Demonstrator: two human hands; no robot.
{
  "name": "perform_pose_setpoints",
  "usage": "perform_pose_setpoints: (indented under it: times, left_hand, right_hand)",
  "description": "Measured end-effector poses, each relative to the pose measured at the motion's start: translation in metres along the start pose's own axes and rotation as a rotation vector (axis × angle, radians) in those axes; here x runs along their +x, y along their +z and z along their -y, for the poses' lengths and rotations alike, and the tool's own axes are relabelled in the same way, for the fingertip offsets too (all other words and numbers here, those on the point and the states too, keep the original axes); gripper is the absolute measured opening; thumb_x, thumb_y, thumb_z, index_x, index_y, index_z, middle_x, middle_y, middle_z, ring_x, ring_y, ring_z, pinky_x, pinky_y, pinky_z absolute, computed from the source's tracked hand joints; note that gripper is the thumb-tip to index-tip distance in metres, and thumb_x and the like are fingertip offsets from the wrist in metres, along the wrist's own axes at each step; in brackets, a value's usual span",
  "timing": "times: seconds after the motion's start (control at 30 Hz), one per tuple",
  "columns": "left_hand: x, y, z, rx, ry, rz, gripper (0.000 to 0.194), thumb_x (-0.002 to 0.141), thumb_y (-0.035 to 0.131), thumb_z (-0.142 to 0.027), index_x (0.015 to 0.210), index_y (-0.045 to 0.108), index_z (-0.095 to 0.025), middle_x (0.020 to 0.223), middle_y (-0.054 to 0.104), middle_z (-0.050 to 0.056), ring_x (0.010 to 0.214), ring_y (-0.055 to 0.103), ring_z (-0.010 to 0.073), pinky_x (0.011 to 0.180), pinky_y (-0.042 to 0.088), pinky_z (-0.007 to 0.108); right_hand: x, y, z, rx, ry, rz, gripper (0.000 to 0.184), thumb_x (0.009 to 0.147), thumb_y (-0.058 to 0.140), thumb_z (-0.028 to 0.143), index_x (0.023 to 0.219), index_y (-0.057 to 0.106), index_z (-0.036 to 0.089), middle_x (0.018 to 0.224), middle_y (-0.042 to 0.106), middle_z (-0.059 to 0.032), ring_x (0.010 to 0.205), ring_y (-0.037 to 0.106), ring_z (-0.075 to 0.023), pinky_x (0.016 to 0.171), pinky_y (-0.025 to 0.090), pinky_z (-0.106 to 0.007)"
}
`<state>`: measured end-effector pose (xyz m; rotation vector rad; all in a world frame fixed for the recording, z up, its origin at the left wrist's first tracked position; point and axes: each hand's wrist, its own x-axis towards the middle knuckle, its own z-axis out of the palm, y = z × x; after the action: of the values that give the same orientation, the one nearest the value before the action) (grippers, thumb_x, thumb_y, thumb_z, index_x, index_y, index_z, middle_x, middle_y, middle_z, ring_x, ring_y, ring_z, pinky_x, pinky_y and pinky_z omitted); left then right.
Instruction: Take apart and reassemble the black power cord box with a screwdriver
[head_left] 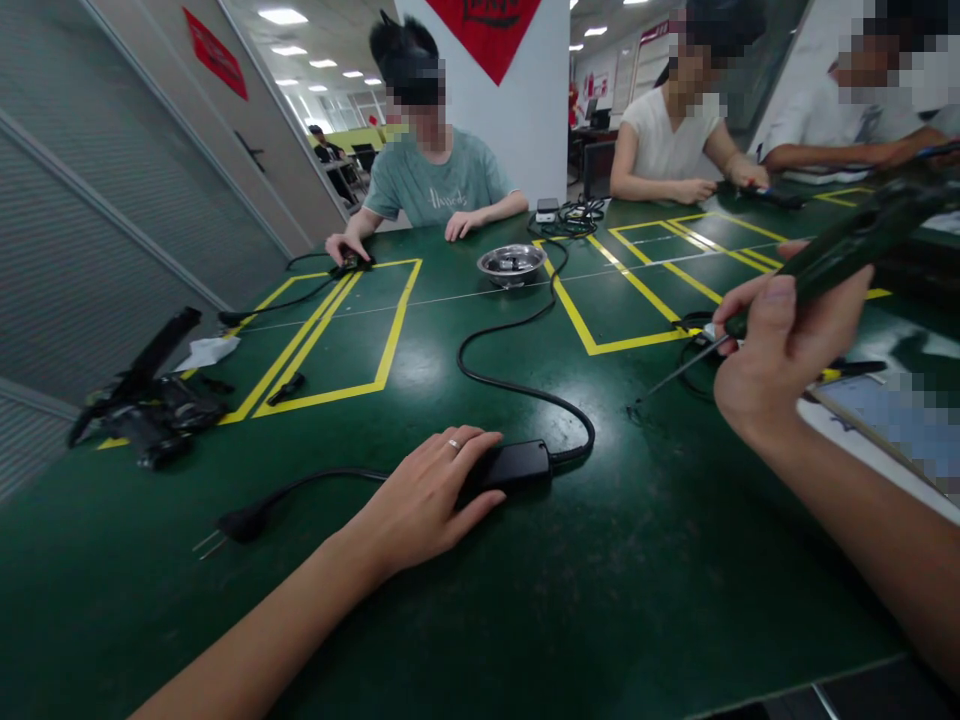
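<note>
Green table (525, 620) with yellow tape: left hand (427, 495) flat on adapter (517, 463), right hand (780, 350) gripping screwdriver (840, 250).

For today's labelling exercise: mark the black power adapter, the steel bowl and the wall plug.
black power adapter (517, 463), head view, on its bare top face.
steel bowl (511, 264), head view, on its front rim.
wall plug (244, 523), head view, on its black body.

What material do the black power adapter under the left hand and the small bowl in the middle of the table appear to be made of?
Power adapter: probably matte black plastic, with a dull, even surface. Bowl: apparently polished metal, perhaps steel, given its silvery, reflective rim. Left hand rests on the adapter.
</note>
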<state>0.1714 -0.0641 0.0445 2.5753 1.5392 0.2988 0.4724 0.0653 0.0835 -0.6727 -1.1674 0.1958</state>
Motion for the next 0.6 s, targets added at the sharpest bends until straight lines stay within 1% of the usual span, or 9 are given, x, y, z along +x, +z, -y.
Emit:
perform_pose_setpoints:
  times: [0.1,0.17,0.23,0.33,0.43,0.53,0.6]
  left_hand:
    - [-0.002,-0.003,0.004,-0.035,-0.012,0.027,0.051,0.091,0.054,-0.046,0.135,0.041,-0.022,0.126,0.055,0.011,0.114,0.054,0.0269,0.100,0.044,0.048]
    - [-0.002,-0.003,0.005,-0.082,-0.033,0.046,0.047,0.091,0.055,-0.043,0.132,0.043,-0.022,0.119,0.058,0.009,0.107,0.057,0.0243,0.096,0.047,0.045]
    - [-0.001,-0.001,0.004,-0.141,-0.057,0.045,0.045,0.091,0.057,-0.041,0.130,0.044,-0.022,0.116,0.058,0.008,0.101,0.058,0.0219,0.091,0.050,0.041]
    - [0.002,0.004,0.002,-0.207,-0.086,-0.014,0.044,0.090,0.059,-0.039,0.129,0.045,-0.023,0.117,0.058,0.008,0.102,0.059,0.0214,0.088,0.053,0.040]
    - [0.005,0.007,-0.001,-0.240,-0.075,-0.049,0.040,0.092,0.058,-0.033,0.128,0.045,-0.024,0.117,0.058,0.008,0.104,0.059,0.0219,0.090,0.053,0.041]
    - [0.007,0.007,-0.002,-0.246,-0.041,-0.052,0.038,0.093,0.056,-0.031,0.128,0.044,-0.024,0.119,0.057,0.009,0.108,0.058,0.0222,0.092,0.052,0.043]
    - [0.006,0.006,-0.002,-0.245,-0.033,-0.049,0.038,0.093,0.056,-0.032,0.128,0.044,-0.024,0.121,0.056,0.009,0.110,0.057,0.0222,0.094,0.051,0.043]
  right_hand:
    - [-0.003,-0.001,0.000,-0.035,0.019,0.071,0.019,0.092,0.050,0.039,0.104,0.051,0.025,0.069,0.052,0.0043,0.050,0.050,-0.0098,0.046,0.036,-0.026]
    - [-0.002,-0.001,0.000,-0.035,0.030,0.077,0.019,0.092,0.050,0.038,0.104,0.050,0.024,0.067,0.053,0.0049,0.049,0.050,-0.0094,0.042,0.034,-0.024]
    - [0.000,0.000,0.000,-0.010,0.043,0.030,0.019,0.091,0.049,0.038,0.103,0.049,0.023,0.064,0.053,0.0057,0.046,0.049,-0.0092,0.037,0.030,-0.023]
    - [0.003,0.003,0.003,0.074,0.109,-0.036,0.020,0.090,0.048,0.037,0.102,0.048,0.022,0.059,0.054,0.0067,0.040,0.046,-0.0096,0.032,0.027,-0.022]
    - [-0.002,0.007,0.011,0.211,0.279,-0.020,0.022,0.089,0.049,0.040,0.101,0.049,0.021,0.056,0.057,0.0061,0.037,0.046,-0.0106,0.031,0.031,-0.022]
    - [-0.015,0.011,0.019,0.298,0.504,0.061,0.025,0.089,0.052,0.044,0.101,0.050,0.021,0.061,0.063,0.0031,0.042,0.054,-0.0123,0.036,0.041,-0.024]
    - [-0.026,0.012,0.022,0.321,0.628,0.131,0.027,0.089,0.053,0.045,0.102,0.051,0.022,0.066,0.067,0.0012,0.046,0.059,-0.0129,0.043,0.047,-0.025]
